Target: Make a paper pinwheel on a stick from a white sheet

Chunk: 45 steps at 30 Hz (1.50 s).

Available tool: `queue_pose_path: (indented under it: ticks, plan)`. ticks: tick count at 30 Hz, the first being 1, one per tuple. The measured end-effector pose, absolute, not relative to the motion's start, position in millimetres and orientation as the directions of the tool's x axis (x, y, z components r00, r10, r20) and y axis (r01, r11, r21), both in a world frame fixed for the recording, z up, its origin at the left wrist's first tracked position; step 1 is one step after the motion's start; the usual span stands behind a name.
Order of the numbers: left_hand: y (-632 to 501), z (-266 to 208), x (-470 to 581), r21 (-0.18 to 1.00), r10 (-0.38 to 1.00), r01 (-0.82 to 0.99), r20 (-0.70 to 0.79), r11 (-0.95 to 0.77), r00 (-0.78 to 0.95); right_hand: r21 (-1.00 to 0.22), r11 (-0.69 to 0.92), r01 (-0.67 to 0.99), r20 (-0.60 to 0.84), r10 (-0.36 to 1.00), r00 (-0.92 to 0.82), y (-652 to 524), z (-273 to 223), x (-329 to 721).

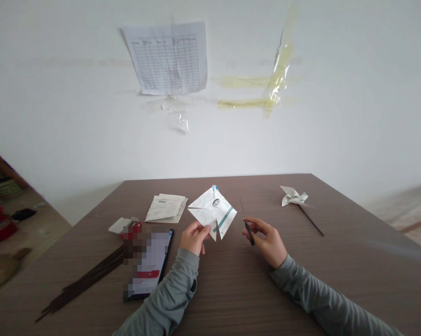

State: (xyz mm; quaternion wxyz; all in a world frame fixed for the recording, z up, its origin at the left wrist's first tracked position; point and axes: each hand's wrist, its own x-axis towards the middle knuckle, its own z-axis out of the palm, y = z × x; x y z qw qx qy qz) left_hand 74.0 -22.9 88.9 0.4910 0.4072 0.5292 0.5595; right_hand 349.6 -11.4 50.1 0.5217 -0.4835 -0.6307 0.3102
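Observation:
My left hand pinches the lower left corner of a square sheet of printed paper, held up on its point above the table. Slits run in from the paper's corners toward its middle, and a green stripe crosses its right side. In my right hand is a small pair of scissors with dark handles, its thin blades pointing up. The scissors are to the right of the paper and apart from it. A finished paper pinwheel on a dark stick lies at the right of the table.
Folded papers lie at the back left of the brown table. Nearer me are a small red and white box, a bundle of dark sticks and a phone or tablet. A wall stands behind.

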Motion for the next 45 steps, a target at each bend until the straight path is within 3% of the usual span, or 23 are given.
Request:
queue_pose_path:
  ticks: [7,19,32,39,45]
  plan:
    - [-25.4,87.0,77.8,0.994,0.991,-0.092,-0.067,0.057,-0.112,-0.912,0.286,0.295,0.344,0.924,0.166,4.1,41.4,360.3]
    - [-28.8,90.2,81.7,0.997,0.998,-0.048,-0.067,0.067,0.014,-0.93,0.19,0.315,0.233,0.967,0.106,12.4,34.3,363.2]
    - [-22.2,77.4,76.6,0.999,0.999,-0.048,-0.026,0.025,-0.024,-0.923,0.214,0.32,0.247,0.967,0.065,10.9,35.8,362.9]
    - [-22.3,80.9,73.4,0.999,0.993,-0.05,-0.016,0.01,-0.114,-0.948,0.198,0.247,0.21,0.977,0.023,6.3,41.9,358.6]
    - [-18.4,77.7,71.5,0.995,0.991,-0.093,-0.05,0.039,-0.126,-0.962,0.216,0.166,0.234,0.968,0.094,6.0,44.0,355.5]
